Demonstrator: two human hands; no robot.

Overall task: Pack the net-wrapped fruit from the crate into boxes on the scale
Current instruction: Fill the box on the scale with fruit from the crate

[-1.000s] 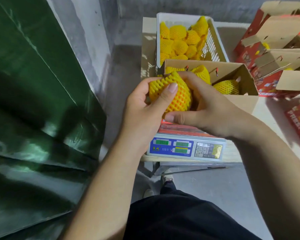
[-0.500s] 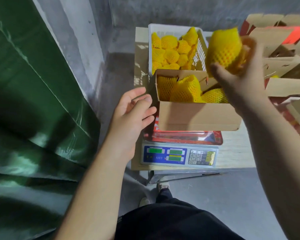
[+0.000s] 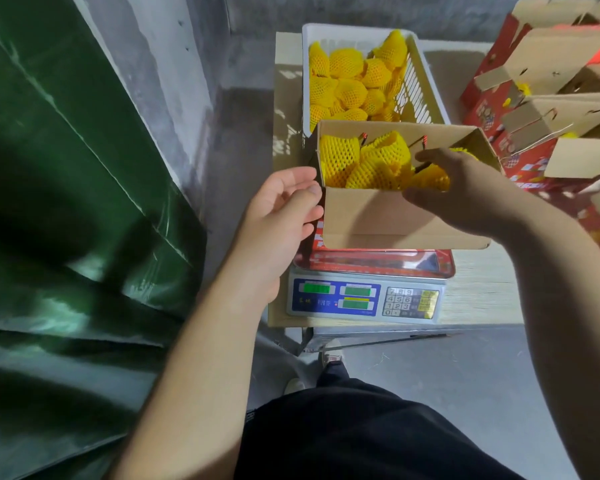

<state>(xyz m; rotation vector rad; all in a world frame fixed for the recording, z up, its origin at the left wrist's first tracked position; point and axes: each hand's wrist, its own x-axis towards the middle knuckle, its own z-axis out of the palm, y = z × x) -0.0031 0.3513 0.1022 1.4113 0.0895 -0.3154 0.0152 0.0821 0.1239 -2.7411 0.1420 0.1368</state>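
Net-wrapped fruit (image 3: 432,178) held in right-hand grip (image 3: 465,188), fingers curled round it, down inside open cardboard box (image 3: 388,220) on scale (image 3: 364,299). More netted fruit (image 3: 371,161) packed just left of that grip. Left-hand grip (image 3: 281,216) wide, holding nothing, fingertips touching box's left edge. White crate (image 3: 420,81) of fruit beyond both grips, on bench (image 3: 482,289).

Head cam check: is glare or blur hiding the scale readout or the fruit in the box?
Head view: scale displays glow green, digits too smeared to read; right hand lies in shadow, darkening the fruit it grips; box fruit otherwise sharp; edges bend, wide-angle.
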